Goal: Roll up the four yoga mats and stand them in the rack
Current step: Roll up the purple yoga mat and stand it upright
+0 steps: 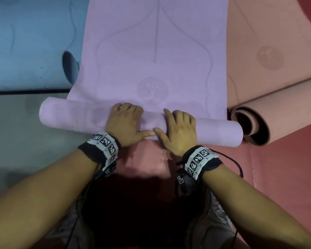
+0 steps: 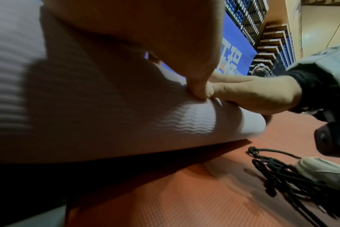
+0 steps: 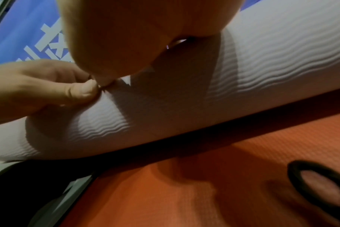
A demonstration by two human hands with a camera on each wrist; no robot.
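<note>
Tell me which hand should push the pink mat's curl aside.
Right, probably: the right hand rests on the purple roll nearest the curled pink mat; the left hand sits farther away.

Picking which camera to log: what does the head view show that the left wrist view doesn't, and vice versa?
Head only: the purple mat lying flat ahead, a blue mat and a part-rolled pink mat beside it. Left wrist only: a blue banner and stairs. Both: left hand and right hand curled over its roll, thumbs meeting.
</note>
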